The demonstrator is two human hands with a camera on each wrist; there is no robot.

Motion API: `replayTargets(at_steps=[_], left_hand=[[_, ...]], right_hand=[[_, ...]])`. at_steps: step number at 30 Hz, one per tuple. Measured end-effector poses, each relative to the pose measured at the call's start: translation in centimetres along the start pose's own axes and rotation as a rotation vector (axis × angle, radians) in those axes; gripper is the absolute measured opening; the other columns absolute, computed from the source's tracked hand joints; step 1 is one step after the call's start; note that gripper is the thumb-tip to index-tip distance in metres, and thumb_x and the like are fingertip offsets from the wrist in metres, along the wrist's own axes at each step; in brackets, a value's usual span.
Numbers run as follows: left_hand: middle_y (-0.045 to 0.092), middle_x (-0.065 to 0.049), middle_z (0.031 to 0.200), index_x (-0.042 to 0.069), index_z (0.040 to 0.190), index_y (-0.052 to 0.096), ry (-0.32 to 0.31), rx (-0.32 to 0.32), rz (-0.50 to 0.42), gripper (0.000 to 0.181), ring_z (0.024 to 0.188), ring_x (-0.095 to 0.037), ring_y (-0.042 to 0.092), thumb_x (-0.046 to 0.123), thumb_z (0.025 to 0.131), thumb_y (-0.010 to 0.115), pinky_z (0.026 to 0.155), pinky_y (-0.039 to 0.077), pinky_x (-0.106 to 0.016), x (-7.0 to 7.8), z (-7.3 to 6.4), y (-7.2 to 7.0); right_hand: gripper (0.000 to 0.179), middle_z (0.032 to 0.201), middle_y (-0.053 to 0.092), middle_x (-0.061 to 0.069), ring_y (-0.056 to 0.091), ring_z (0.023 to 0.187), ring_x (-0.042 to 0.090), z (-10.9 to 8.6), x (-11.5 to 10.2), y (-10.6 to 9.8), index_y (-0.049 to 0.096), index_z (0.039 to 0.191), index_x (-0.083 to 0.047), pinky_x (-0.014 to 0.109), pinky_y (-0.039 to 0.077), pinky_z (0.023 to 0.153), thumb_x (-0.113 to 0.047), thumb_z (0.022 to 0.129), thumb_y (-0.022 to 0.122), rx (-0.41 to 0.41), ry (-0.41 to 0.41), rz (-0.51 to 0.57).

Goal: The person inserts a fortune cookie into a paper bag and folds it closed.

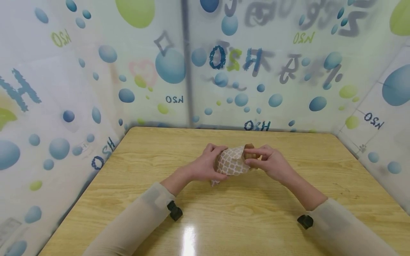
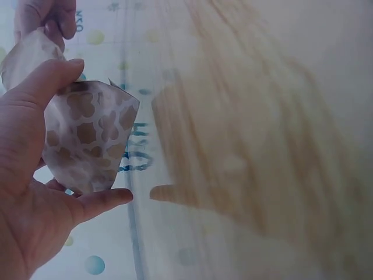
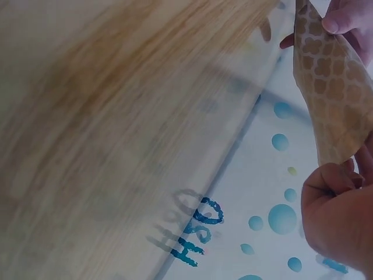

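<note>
A brown paper bag (image 1: 232, 163) with a white lattice pattern is held over the middle of the table, its mouth towards the right. My left hand (image 1: 206, 164) grips it around its left end, with thumb and fingers spread to either side. My right hand (image 1: 271, 163) pinches the paper at the mouth, where the plain brown inside shows. In the left wrist view the creased bag (image 2: 87, 131) angles up through the left hand (image 2: 26, 181). The right wrist view shows the bag (image 3: 329, 81) stretched between both hands, with the right hand (image 3: 338, 210) at its lower end.
The wooden table (image 1: 237, 220) has a glossy surface that reflects light near the front. Behind it hangs a white wall covering (image 1: 275, 78) with blue and green dots and lettering. A small black device (image 1: 175, 210) sits at the left cuff and another black device (image 1: 305, 221) at the right.
</note>
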State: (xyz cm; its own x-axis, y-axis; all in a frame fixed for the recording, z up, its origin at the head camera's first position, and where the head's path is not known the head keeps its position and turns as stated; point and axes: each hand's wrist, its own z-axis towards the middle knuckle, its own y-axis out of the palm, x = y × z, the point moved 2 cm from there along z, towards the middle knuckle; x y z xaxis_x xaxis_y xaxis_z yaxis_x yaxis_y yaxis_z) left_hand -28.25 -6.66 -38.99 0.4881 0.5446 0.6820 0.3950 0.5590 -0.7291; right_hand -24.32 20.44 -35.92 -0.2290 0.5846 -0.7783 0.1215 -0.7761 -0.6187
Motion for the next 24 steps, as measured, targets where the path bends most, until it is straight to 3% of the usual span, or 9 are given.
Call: replayTargets(at_steps=[3, 6, 9, 11, 14, 17, 21, 24], left_hand=[[0.037, -0.014, 0.146, 0.017, 0.17, 0.034, -0.005, 0.026, 0.001, 0.105, 0.135, -0.031, 0.042, 0.034, 0.086, 0.094, 0.118, 0.046, -0.054, 0.0, 0.1, 0.1], [0.035, -0.015, 0.148, 0.015, 0.168, 0.034, -0.024, 0.056, -0.005, 0.105, 0.136, -0.032, 0.042, 0.034, 0.085, 0.095, 0.12, 0.046, -0.054, 0.2, 0.2, 0.1], [0.033, -0.016, 0.15, 0.013, 0.165, 0.035, -0.046, 0.095, -0.019, 0.103, 0.136, -0.032, 0.043, 0.034, 0.084, 0.095, 0.12, 0.045, -0.054, 0.5, 0.2, 0.2], [0.033, -0.016, 0.149, 0.01, 0.162, 0.035, -0.052, 0.125, -0.026, 0.101, 0.135, -0.032, 0.045, 0.032, 0.084, 0.096, 0.12, 0.045, -0.053, 0.8, 0.3, 0.4], [0.034, -0.018, 0.147, 0.006, 0.157, 0.034, -0.053, 0.159, -0.024, 0.101, 0.132, -0.032, 0.047, 0.033, 0.082, 0.097, 0.119, 0.046, -0.051, 1.2, 0.7, 0.8], [0.036, -0.018, 0.151, 0.005, 0.159, 0.031, -0.056, 0.177, -0.022, 0.107, 0.133, -0.032, 0.049, 0.036, 0.082, 0.098, 0.119, 0.047, -0.052, 1.6, 0.9, 1.2], [0.037, -0.016, 0.155, 0.011, 0.166, 0.027, -0.063, 0.185, -0.061, 0.111, 0.135, -0.032, 0.052, 0.045, 0.085, 0.095, 0.116, 0.049, -0.053, 2.0, 0.7, 1.5], [0.039, -0.012, 0.155, 0.014, 0.166, 0.03, -0.057, 0.171, -0.163, 0.101, 0.139, -0.03, 0.05, 0.05, 0.092, 0.088, 0.114, 0.051, -0.052, 2.0, 0.7, 1.5]], right_hand=[[0.051, 0.117, 0.061, 0.013, 0.048, 0.075, 0.021, -0.2, 0.3, -0.2, 0.067, 0.153, -0.02, 0.031, 0.046, 0.059, -0.039, 0.107, 0.074, 0.057, 0.005, 0.037], [0.065, 0.137, 0.062, 0.018, 0.062, 0.085, 0.024, -0.2, 0.6, -0.3, 0.05, 0.165, -0.019, 0.033, 0.054, 0.066, -0.048, 0.109, 0.067, 0.078, 0.045, 0.119], [0.079, 0.158, 0.055, 0.024, 0.071, 0.112, 0.03, -0.1, 0.6, 0.1, 0.031, 0.173, -0.012, 0.038, 0.062, 0.085, -0.048, 0.111, 0.064, 0.007, 0.074, 0.223], [0.08, 0.162, 0.053, 0.026, 0.07, 0.124, 0.033, 0.0, 0.4, 0.6, 0.026, 0.173, -0.009, 0.043, 0.062, 0.096, -0.043, 0.112, 0.064, -0.042, 0.077, 0.28], [0.077, 0.159, 0.057, 0.024, 0.068, 0.13, 0.032, 0.0, -0.1, 1.2, 0.029, 0.172, -0.009, 0.048, 0.059, 0.106, -0.038, 0.111, 0.068, -0.063, 0.06, 0.311], [0.073, 0.151, 0.064, 0.018, 0.069, 0.127, 0.029, 0.0, -0.6, 1.5, 0.04, 0.167, -0.013, 0.049, 0.059, 0.106, -0.039, 0.108, 0.073, -0.021, 0.04, 0.284], [0.06, 0.141, 0.071, 0.015, 0.07, 0.119, 0.023, -0.1, -0.9, 1.6, 0.054, 0.157, -0.013, 0.038, 0.061, 0.1, -0.04, 0.107, 0.073, 0.027, 0.017, 0.231], [0.048, 0.127, 0.076, 0.013, 0.07, 0.109, 0.02, -0.3, -0.9, 1.4, 0.063, 0.145, -0.01, 0.034, 0.061, 0.092, -0.039, 0.108, 0.072, 0.043, 0.006, 0.21]])
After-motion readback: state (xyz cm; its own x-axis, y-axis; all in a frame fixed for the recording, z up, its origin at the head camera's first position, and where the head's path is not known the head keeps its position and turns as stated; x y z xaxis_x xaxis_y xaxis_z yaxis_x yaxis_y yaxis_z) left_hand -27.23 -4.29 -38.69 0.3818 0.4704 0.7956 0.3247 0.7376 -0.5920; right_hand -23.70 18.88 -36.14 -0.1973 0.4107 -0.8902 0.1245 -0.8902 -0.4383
